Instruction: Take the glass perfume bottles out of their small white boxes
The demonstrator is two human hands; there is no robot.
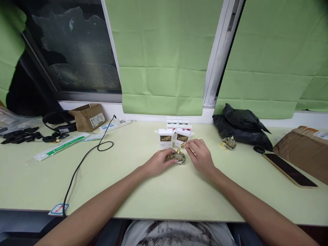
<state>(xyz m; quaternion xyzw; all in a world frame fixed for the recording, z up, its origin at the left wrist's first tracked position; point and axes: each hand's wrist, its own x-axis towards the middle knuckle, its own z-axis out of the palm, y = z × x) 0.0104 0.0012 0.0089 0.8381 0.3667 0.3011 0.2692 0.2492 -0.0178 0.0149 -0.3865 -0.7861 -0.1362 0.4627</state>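
A round glass perfume bottle (180, 157) with a gold neck stands on the pale table. My left hand (160, 161) grips it from the left side, thumb in front. Just above and to the right, my right hand (200, 154) pinches a small gold cap (182, 145) between thumb and fingertips, apart from the bottle's neck. Right behind the hands are two white boxes with dark picture panels, a left box (165, 139) and a right box (181, 137), their top flaps spread. More white boxes (178, 122) stand behind these.
A second perfume bottle (229, 143) sits at the right, before black plastic bags (241, 126). Farther right are a phone (289, 169) and a brown package (303, 152). At the left lie a black cable (83, 160), a power strip (116, 125) and an open cardboard box (88, 117).
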